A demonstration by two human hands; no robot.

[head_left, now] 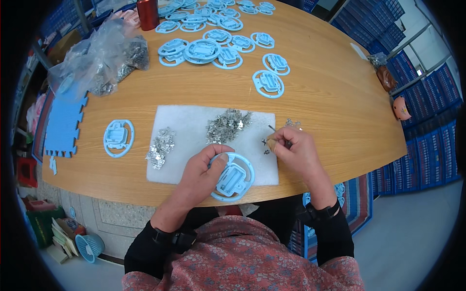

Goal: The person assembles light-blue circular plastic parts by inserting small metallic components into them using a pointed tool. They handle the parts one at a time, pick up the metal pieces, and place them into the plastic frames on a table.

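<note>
My left hand (pixel 200 172) is closed on the rim of a light blue, steering-wheel-shaped plastic piece (pixel 233 181), held tilted over the front edge of a white foam sheet (pixel 187 119). Its moulded recess faces up. At the sheet's right edge, my right hand (pixel 297 149) has its fingers pinched together around a thin dark rod (pixel 272 128), mostly hidden by the fingers; its kind cannot be made out. Just beside those fingertips lie a few tiny dark metal bits (pixel 266 152). A heap of small silvery metal pieces (pixel 227 127) and a smaller pile (pixel 161 148) rest on the sheet.
Another blue wheel piece (pixel 118 138) lies left of the sheet. Several more (pixel 202 50) spread across the far side of the wooden table (pixel 335 92). Clear bags of metal parts (pixel 104 60), a blue foam mat (pixel 63 123) and a red can (pixel 147 14) stand at the left.
</note>
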